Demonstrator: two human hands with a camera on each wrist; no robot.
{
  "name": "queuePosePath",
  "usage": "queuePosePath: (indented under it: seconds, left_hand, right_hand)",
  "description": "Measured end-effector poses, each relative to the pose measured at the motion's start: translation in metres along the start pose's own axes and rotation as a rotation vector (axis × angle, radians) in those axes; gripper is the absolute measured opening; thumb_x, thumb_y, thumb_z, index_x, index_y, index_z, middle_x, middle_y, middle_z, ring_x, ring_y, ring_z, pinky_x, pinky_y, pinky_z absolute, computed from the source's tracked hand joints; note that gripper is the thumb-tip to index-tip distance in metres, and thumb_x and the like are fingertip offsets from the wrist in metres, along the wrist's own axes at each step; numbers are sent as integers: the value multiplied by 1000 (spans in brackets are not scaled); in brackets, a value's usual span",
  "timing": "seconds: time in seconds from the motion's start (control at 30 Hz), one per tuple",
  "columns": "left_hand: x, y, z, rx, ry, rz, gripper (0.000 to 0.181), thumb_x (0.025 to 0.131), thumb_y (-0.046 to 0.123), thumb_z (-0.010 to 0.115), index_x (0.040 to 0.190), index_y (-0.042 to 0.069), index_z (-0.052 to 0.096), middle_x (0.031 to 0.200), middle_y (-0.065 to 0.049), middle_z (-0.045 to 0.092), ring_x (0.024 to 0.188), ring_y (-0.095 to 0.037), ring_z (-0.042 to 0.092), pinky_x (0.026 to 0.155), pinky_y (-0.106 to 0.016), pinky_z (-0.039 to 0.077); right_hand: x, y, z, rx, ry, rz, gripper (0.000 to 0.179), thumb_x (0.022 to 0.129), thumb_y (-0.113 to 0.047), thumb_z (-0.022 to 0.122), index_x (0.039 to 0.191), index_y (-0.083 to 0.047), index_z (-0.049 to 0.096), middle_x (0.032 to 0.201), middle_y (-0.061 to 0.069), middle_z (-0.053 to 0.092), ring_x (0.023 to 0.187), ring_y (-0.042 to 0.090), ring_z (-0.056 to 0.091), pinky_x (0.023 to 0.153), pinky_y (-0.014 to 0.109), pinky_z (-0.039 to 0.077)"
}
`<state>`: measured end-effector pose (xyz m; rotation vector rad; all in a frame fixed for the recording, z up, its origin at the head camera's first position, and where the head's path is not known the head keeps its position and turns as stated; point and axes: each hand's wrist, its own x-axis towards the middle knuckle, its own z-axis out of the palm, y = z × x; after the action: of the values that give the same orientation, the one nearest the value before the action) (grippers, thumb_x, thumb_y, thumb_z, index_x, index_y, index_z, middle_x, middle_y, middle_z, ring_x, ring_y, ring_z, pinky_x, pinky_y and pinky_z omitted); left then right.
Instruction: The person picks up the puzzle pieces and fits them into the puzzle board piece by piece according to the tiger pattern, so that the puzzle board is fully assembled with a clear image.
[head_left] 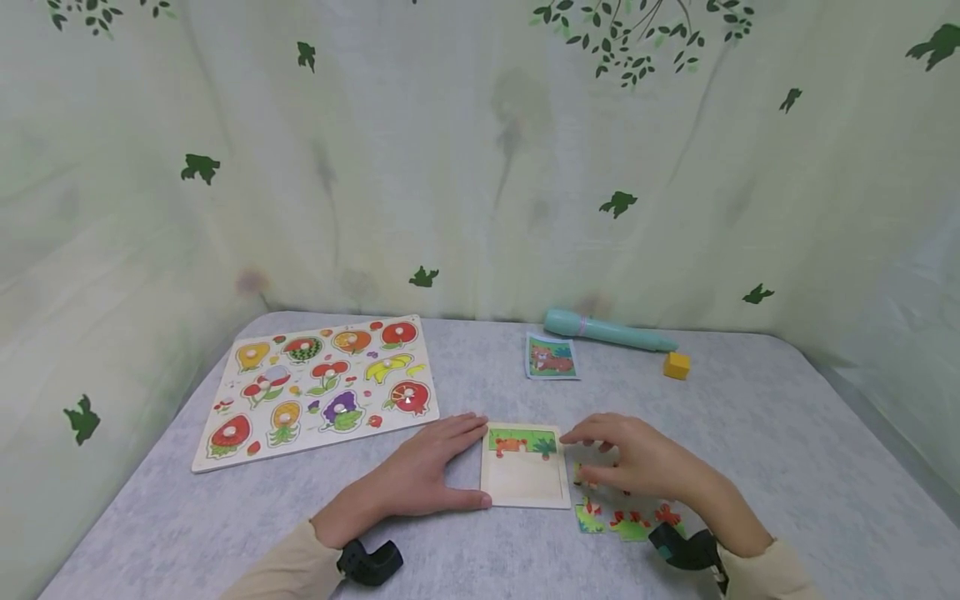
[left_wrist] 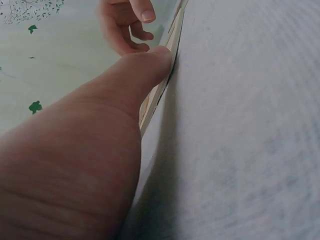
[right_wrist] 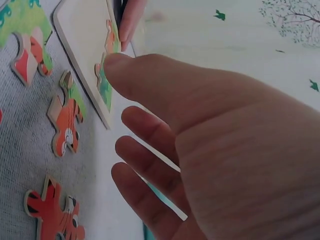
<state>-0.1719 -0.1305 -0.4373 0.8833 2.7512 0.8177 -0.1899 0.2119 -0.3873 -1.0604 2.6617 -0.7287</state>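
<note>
The grey table holds a fruit board at left, card, wand and block near its far edge, tray and puzzle pieces frontward.

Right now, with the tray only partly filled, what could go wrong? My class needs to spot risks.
The right grip hovers close by loose puzzle pieces, so it might brush some out of place. The left grip touches the left edge of the tray; a nudge there could slide it into those nearby pieces. Inside, bare space lies below the top row, so that row may slip if the tray tilts.
</note>
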Motion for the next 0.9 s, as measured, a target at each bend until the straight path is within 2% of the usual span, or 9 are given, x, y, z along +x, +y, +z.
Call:
queuePosePath:
  seconds: [0.3,0.67,0.9]
  left_hand:
    - [0,1,-1,5,11,7,96,84,71,72,158,16,44,165,4,38,155,-22,30,124,-52,30]
    - [-1,0,0,4,2,-1,96,84,71,71,158,16,44,165,3,39,155,-23,31,124,-53,30]
    - [0,1,-1,11,12,10,95,84,69,72,157,14,45,165,1,40,154,-24,32,123,-52,31]
  right_hand:
    - [-4,6,-6,115,-71,19,38,93,-33,78,127,-17,72,121,-3,70,97,10,61,82,26,59]
    - [-5,14,-3,132,-126,45,43,88,-37,83,127,-20,72,117,-8,67,88,9,54,74,24,52]
    - [-4,18,-1,102,-120,46,35,91,-36,80,124,-26,73,114,-11,65,88,7,53,74,23,49]
